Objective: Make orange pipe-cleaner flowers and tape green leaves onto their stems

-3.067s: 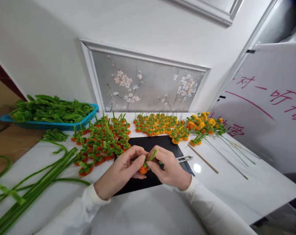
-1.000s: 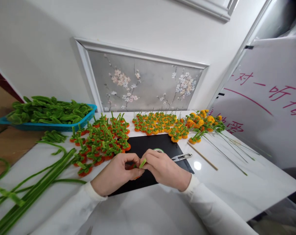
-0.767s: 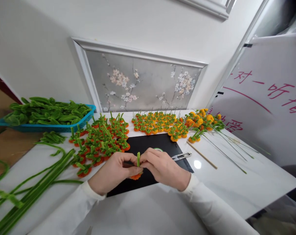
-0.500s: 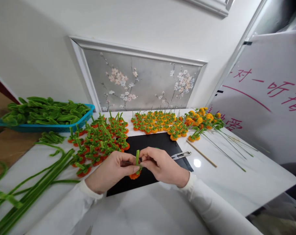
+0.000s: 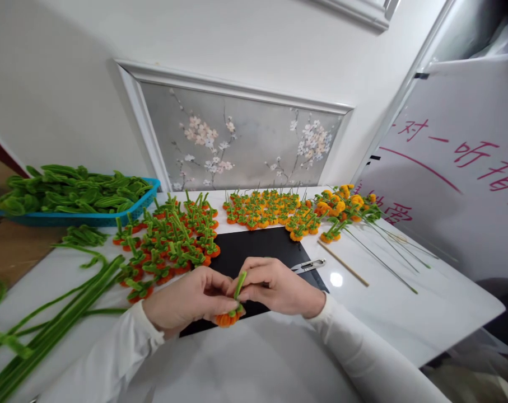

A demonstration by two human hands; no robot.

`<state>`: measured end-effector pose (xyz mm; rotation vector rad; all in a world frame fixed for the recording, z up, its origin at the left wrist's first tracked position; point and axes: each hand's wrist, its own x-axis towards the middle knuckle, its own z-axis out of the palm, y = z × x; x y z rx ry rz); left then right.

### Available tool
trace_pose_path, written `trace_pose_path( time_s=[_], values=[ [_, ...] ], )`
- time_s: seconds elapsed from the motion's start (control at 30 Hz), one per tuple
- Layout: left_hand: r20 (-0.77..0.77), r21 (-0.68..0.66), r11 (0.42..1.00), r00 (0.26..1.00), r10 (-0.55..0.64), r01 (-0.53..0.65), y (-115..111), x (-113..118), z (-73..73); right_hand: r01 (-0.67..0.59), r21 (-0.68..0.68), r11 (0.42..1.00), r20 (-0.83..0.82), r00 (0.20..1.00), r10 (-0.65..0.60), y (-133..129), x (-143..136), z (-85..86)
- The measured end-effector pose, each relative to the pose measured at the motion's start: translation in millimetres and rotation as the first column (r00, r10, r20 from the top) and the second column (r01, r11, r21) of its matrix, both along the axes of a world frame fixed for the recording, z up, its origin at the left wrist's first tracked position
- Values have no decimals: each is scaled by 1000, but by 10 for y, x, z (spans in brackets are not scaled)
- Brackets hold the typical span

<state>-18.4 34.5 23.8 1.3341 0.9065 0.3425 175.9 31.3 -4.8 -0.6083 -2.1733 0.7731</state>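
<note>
Between my hands, low over the front of the black mat (image 5: 254,240), is a small orange pipe-cleaner pumpkin (image 5: 227,320) with a fuzzy green stem standing up from it. My left hand (image 5: 190,299) pinches it at the green top, thumb and fingers closed. From the other side, my right hand (image 5: 274,288) has its thumb and fingertips closed on the green stem. The fingertips hide part of the pumpkin's top. Thread snips (image 5: 308,266) lie on the mat beyond my right hand.
Many orange pumpkins with green stems (image 5: 165,246) stand at left, yellow-orange ones (image 5: 264,210) behind. Long green pipe cleaners (image 5: 64,319) lie front left, near a blue basket (image 5: 142,204) of green leaves. A thin stick (image 5: 344,263) and yellow stemmed pieces (image 5: 341,204) lie at right.
The pumpkin has come lower and nearer to me, and its stem now leans to the right. My right fingers have shifted left, closer to my left hand.
</note>
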Motion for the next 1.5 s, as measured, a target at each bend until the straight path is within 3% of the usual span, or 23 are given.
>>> trace_pose_path(
  time_s=[0.13,0.3,0.4,0.5,0.63,0.7,0.8,0.97,1.13,1.23,1.37,1.5],
  values=[
    [44,-144,990,999,3,4,-7,-26,-35,-10,63,998,-12,1000,11,-29,-7,2],
    [158,-147,988,987,-16,40,-17,-56,7,112,172,979,-4,994,-113,-64,-21,34],
    [208,83,995,978,32,-50,-31,-3,2,202,229,952,24,977,-213,-64,-18,30],
    [131,380,918,989,72,-117,-63,86,-53,254,257,933,64,958,-278,-56,-16,8],
    [37,533,832,987,155,-151,-104,169,-90,274,265,925,91,947,-307,-50,-15,-6],
    [50,530,831,984,168,-169,-105,174,-64,269,261,927,89,950,-301,-44,-14,-7],
    [99,452,873,983,156,-185,-85,141,5,263,233,936,60,957,-284,-27,-11,-13],
    [153,162,981,985,85,-110,-49,46,62,218,106,970,-35,976,-215,-17,-23,-16],
    [200,-16,997,977,77,-75,-52,1,63,112,-89,990,-144,982,-124,-42,-52,6],
    [211,20,998,976,61,-66,-52,5,60,116,-87,989,-150,980,-128,-57,-68,10],
    [177,185,980,984,35,-68,-9,18,-12,188,26,982,-77,980,-186,-70,-80,8],
    [88,216,975,996,28,-46,40,12,-85,123,100,987,28,992,-126,-64,-64,10]
  ],
)
